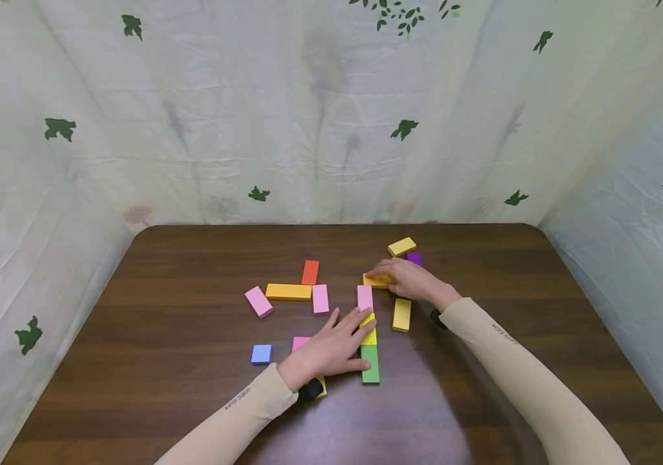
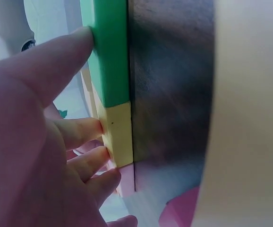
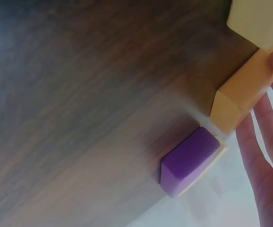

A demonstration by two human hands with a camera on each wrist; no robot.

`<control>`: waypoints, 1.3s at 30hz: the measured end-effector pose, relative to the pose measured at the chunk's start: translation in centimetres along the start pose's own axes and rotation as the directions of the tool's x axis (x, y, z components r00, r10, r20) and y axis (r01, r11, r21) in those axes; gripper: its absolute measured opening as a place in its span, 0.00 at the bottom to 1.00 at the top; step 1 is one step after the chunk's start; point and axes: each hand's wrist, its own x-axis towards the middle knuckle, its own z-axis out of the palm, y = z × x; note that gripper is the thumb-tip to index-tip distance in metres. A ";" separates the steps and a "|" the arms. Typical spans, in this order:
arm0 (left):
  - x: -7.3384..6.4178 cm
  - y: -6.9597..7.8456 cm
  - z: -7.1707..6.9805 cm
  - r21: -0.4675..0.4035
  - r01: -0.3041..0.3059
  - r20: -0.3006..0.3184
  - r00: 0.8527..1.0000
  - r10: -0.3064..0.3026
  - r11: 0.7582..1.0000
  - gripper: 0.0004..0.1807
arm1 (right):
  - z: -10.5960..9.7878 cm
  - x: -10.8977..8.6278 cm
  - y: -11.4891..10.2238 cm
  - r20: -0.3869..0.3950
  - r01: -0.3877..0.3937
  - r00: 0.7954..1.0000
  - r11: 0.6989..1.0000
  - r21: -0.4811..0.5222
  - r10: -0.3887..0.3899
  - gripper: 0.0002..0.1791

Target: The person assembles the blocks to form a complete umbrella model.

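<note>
A pink block [image 1: 364,297], a bright yellow block [image 1: 369,334] and a green block [image 1: 370,369] lie end to end in a column. Over them spreads my left hand [image 1: 331,349], its straight fingers touching the yellow and pink blocks. In the left wrist view the thumb rests against the green block [image 2: 109,56]. At the column's far end, my right hand [image 1: 415,281] pinches an orange block [image 1: 376,282] lying crosswise, thumb on its near side and fingers on its far side. The right hand hides the block's right part. A pale yellow block [image 1: 401,315] lies just nearer.
Beyond the right hand are a purple block [image 1: 414,258] and another pale yellow one [image 1: 402,246]. Left of the column lie a long orange block [image 1: 288,292], a red block [image 1: 310,272], several pink blocks [image 1: 320,299] and a blue square [image 1: 261,354]. My left wrist partly covers a yellow block [image 1: 323,386].
</note>
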 end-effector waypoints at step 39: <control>-2.2 -9.0 -2.8 -0.113 0.242 -0.084 0.964 -0.252 0.964 0.41 | 0.3 -0.2 0.2 -0.034 0.004 0.999 1.000 0.001 -0.004 0.25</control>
